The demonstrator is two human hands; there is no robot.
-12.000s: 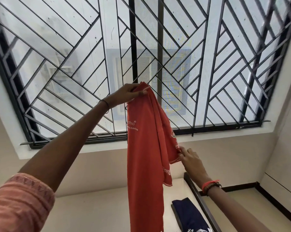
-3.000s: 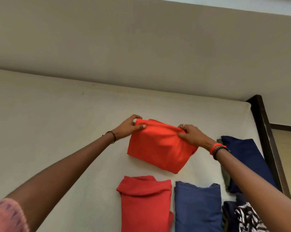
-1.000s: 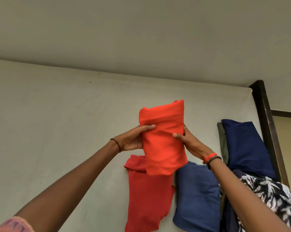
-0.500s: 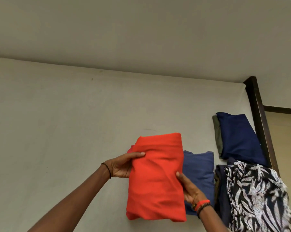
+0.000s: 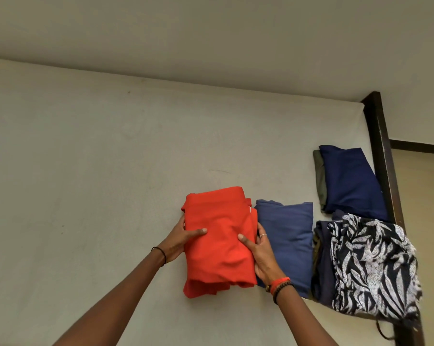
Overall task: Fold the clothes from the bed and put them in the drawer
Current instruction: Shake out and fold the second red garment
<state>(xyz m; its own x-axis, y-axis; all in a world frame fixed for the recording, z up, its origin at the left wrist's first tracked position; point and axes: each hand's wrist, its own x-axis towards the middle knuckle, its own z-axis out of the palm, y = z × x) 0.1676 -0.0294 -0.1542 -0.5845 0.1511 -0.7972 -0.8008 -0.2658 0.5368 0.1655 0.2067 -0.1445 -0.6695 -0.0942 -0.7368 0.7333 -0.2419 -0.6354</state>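
Left hand (image 5: 179,240) and right hand (image 5: 259,252) grip the folded orange shirt (image 5: 221,221).

The orange shirt (image 5: 218,236) is looking like soft matt knit cloth, creasing a bit at the folds. The blue shirt (image 5: 288,236) is showing a grainier, washed-out weave, also matt. The navy piece (image 5: 350,181) is reading smoother and flatter. The leaf-print cloth (image 5: 370,265) is looking thin and drapey. The bed sheet (image 5: 86,171) is coming across as plain matt cloth, faintly marked. The bed frame (image 5: 383,156) is showing dark wood with a dull sheen. The ring (image 5: 263,235) is glinting like metal.
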